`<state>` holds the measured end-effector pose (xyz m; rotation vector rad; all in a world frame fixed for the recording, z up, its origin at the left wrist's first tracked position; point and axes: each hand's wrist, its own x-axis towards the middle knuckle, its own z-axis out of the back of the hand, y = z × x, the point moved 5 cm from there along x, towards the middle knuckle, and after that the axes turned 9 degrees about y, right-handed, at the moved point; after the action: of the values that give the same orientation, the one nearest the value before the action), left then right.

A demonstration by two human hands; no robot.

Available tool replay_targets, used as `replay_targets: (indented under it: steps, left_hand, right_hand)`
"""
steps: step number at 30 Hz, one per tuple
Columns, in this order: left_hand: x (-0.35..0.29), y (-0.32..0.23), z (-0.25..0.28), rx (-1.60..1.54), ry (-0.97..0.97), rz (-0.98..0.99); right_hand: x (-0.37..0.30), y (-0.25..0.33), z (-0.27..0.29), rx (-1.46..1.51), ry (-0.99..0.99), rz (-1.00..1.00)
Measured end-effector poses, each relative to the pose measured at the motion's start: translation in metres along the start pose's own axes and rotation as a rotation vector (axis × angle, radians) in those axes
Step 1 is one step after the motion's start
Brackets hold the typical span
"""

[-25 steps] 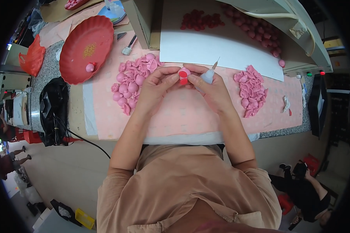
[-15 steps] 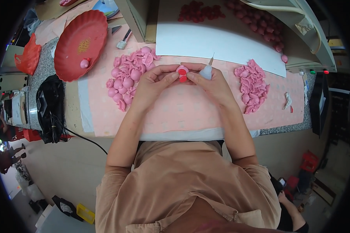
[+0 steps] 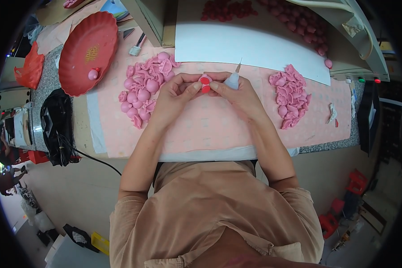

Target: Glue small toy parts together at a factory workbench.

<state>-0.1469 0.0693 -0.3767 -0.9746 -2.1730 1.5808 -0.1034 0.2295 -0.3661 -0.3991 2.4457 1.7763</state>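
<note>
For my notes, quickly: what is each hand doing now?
Left hand: closed, fingers pinching the small red piece.
Right hand: closed, holding the glue bottle, also touching that piece.

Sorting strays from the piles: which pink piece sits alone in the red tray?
The single round pink piece on the red scalloped tray, near its lower rim. The others lie heaped in the left pile and right pile on the pink mat.

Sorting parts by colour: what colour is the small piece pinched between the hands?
Red, between the hands; small piece shows best in the head view.
</note>
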Motion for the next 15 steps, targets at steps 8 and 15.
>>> replay_targets:
  steps: [8, 15]
  left_hand:
    - [-0.0001, -0.0001, -0.0001, 0.014, 0.002, -0.023]
    - [-0.0003, -0.0006, -0.0004, 0.029, -0.001, -0.025]
  right_hand:
    - [0.0, -0.0002, -0.0001, -0.018, 0.013, -0.003]
    - [0.0, 0.0003, -0.0009, -0.021, 0.016, -0.002]
